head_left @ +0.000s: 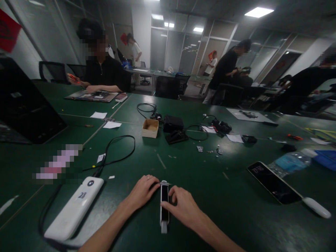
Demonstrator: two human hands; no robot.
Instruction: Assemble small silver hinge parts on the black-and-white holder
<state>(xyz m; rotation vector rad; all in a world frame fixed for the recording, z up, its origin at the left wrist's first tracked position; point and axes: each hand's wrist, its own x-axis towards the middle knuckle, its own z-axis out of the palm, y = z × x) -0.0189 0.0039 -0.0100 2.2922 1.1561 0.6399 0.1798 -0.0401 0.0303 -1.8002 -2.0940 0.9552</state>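
Observation:
A narrow black device with a pale frame (165, 206) lies lengthwise on the green table (136, 227), a light tab at its near end and a small metal piece at its far end. My left hand (144, 190) is at the far left corner, its fingertips pinched against the metal piece. My right hand (183, 204) is on the right side, its thumb lying across the black face and its index finger curled near the upper right edge.
A white power bank (75, 206) with a black cable lies at left. Ahead are a small open box (150, 128), a black case (173, 123) and metal bits (217, 151). At right are a phone (274, 182) and a bottle (294, 161). A person (102, 73) sits across the table.

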